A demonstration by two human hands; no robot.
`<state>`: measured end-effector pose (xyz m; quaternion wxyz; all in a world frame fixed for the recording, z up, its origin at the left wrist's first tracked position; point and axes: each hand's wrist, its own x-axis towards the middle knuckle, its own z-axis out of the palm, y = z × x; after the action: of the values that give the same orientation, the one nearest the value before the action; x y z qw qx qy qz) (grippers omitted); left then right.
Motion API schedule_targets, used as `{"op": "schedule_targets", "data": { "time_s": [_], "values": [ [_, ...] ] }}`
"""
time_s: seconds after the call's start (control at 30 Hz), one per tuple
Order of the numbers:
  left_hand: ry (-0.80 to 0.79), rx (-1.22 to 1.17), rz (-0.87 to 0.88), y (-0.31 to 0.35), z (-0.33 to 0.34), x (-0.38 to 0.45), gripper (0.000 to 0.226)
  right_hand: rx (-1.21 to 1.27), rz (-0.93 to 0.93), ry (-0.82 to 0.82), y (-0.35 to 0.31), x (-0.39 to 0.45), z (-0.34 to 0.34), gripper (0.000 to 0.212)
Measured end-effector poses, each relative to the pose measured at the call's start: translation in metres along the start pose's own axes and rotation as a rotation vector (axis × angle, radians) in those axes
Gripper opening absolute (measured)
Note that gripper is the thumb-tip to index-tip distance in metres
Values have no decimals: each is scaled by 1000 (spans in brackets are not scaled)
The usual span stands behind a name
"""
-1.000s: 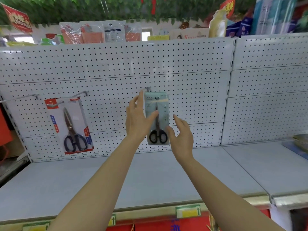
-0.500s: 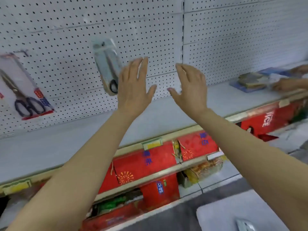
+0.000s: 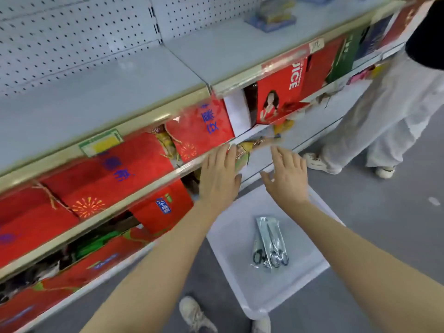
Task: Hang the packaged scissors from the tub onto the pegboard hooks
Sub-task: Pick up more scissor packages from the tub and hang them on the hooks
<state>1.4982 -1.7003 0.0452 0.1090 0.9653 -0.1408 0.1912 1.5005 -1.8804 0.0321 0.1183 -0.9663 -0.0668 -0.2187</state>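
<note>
A white tub point(image 3: 283, 294) stands on the grey floor below my arms. In it lie packaged scissors point(image 3: 270, 243) with black handles, in clear packs. My left hand point(image 3: 219, 176) and my right hand point(image 3: 287, 179) hover above the tub's far edge, both with fingers straight and holding nothing. A corner of the white pegboard point(image 3: 72, 37) shows at the top left; no hooks or hung scissors are in view.
A grey shelf point(image 3: 120, 87) runs under the pegboard, with red boxes point(image 3: 115, 174) on the shelves below it. Another person in white trousers point(image 3: 384, 111) stands at the right. My shoes point(image 3: 197, 316) are beside the tub.
My view swung down from the pegboard to the floor. Both hands let go of the hung scissors pack and came down, empty, over the tub.
</note>
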Motion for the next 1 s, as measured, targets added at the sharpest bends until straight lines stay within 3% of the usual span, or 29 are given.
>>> {"op": "schedule_targets", "data": {
  "time_s": [0.23,0.43,0.6,0.67,0.83,1.0],
  "values": [
    [-391,69,-81,50,137,-80,80,-83,112,-247,91,-117,82,67],
    [-556,61,-160,68,215,-136,80,-127,182,-451,120,-168,144,70],
    [-608,106,-231,72,249,-169,72,-65,449,-781,109,-184,179,61],
    [-590,129,-247,71,257,-175,68,-9,557,-880,102,-190,191,73],
    [-616,126,-306,68,270,-182,59,6,657,-889,85,-202,206,100],
    [-664,-23,-463,81,277,-176,62,131,728,-824,93,-198,193,105]
  ]
}}
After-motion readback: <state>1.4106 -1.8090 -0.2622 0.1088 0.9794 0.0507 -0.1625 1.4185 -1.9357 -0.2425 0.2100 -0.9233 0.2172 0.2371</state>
